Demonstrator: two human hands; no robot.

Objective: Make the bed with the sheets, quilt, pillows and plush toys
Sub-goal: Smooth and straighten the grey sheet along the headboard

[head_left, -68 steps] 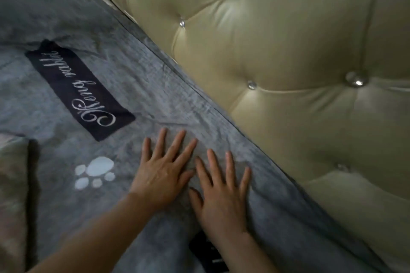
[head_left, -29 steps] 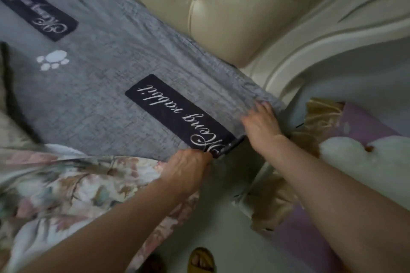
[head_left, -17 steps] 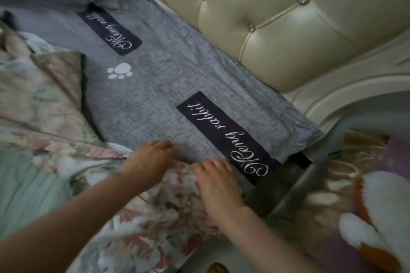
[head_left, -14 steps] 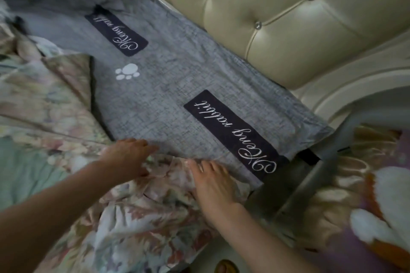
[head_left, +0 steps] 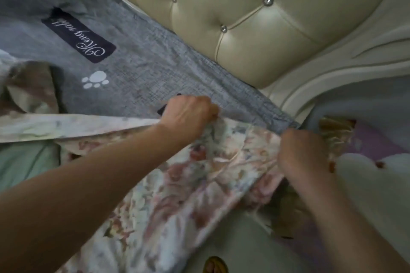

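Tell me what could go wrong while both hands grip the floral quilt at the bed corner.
The left hand and right hand grip a bunched edge of the floral quilt, so it may settle creased or crooked. The right hand sits at the corner of the grey sheet; a tug could drag that loose.
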